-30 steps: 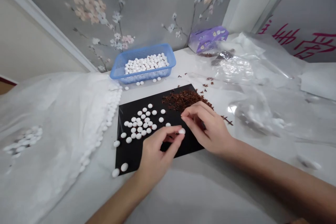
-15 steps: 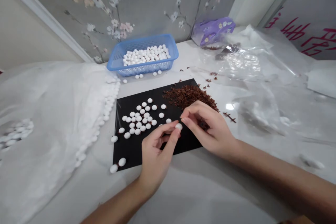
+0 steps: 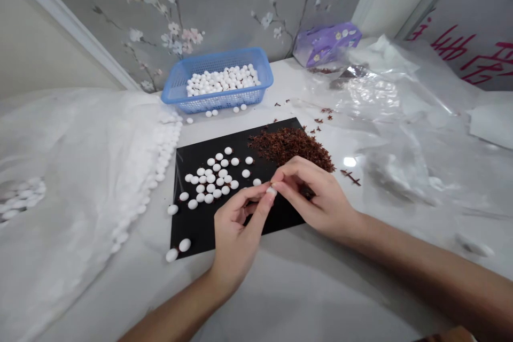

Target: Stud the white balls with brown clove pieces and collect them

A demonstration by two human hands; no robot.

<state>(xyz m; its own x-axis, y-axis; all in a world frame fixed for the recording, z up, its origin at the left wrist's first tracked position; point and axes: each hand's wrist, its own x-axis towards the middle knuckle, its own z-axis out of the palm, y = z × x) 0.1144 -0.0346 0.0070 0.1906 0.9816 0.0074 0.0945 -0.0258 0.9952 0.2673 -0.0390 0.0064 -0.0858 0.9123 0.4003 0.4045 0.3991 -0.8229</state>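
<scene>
I had my left hand point(image 3: 233, 235) clamped on a white ball point(image 3: 271, 191), right hand's point(image 3: 320, 195) fingertips together against it, seemingly mid-fitting; steady alignment was needed next.

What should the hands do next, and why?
Maybe the right hand should gently press toward the white ball, because the left hand pinches that ball and the right fingertips are pinched right by it. Anything they hold is too small to tell.

The left hand point(image 3: 240, 224) and right hand point(image 3: 316, 192) are bare, with both forearms point(image 3: 404, 259) uncovered to the view's edge
</scene>
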